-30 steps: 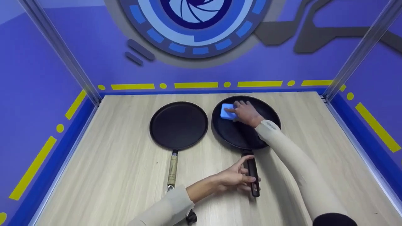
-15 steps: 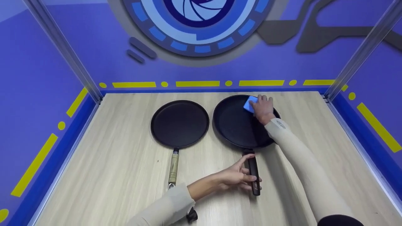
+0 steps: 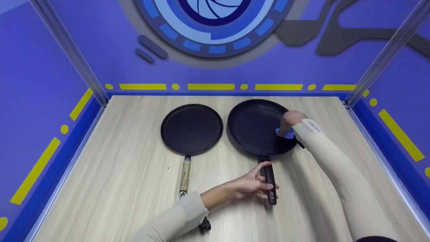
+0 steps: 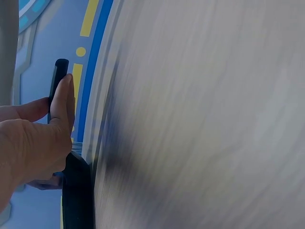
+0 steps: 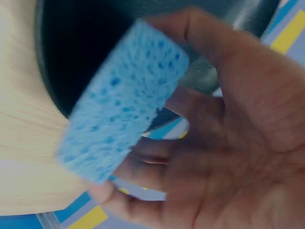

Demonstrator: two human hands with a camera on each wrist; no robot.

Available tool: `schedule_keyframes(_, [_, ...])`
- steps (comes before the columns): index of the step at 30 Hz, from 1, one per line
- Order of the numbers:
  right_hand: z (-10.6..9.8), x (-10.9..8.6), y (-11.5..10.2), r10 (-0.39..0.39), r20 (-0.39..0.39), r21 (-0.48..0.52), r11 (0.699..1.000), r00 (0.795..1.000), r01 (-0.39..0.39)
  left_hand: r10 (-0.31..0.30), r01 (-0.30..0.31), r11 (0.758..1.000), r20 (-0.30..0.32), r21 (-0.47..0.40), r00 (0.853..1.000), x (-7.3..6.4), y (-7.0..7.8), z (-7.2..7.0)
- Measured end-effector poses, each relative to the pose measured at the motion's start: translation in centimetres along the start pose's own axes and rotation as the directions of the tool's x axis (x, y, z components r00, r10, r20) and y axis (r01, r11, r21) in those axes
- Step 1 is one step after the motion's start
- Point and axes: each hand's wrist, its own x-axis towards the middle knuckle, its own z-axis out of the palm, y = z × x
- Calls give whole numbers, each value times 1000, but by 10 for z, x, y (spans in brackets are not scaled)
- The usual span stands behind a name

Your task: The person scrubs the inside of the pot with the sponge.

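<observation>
A black frying pan [image 3: 255,124] lies on the right half of the table. My left hand [image 3: 252,185] grips its black handle [image 3: 269,178], thumb on one side and fingers on the other; the left wrist view shows that handle [image 4: 58,76] between the digits. Over the pan's right edge, my right hand [image 3: 291,121] holds a blue sponge [image 3: 285,133]. Close up in the right wrist view, the porous sponge [image 5: 126,102] is pinched between thumb and fingers, beside the pan's rim. The right fingertips are largely hidden in the head view.
A second flat black pan [image 3: 191,129] with a wooden handle [image 3: 185,176] lies to the left on the wood-grain table [image 3: 117,174]. Blue panels with yellow marks wall the back [image 3: 100,60] and both sides. A small black object [image 3: 205,225] shows under the left sleeve.
My right hand has carried the sponge from the pan's upper left across to its upper right, then down along the right edge. The left hand keeps its grip on the handle.
</observation>
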Motion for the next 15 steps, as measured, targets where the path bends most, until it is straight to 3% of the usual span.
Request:
schedule_keyframes(7, [-5,1,-18,-2,202,-73,997,979,17,-4,4,1000,-12,30,1000,-1,1,-2])
schedule_keyframes(11, [-2,4,-26,-86,352,-26,994,932,102,-15,16,999,-17,33,1000,-1,2,-4])
schedule_keyframes(15, [3,8,-30,-204,428,132,978,881,163,-27,27,1000,-5,15,1000,-1,3,-6])
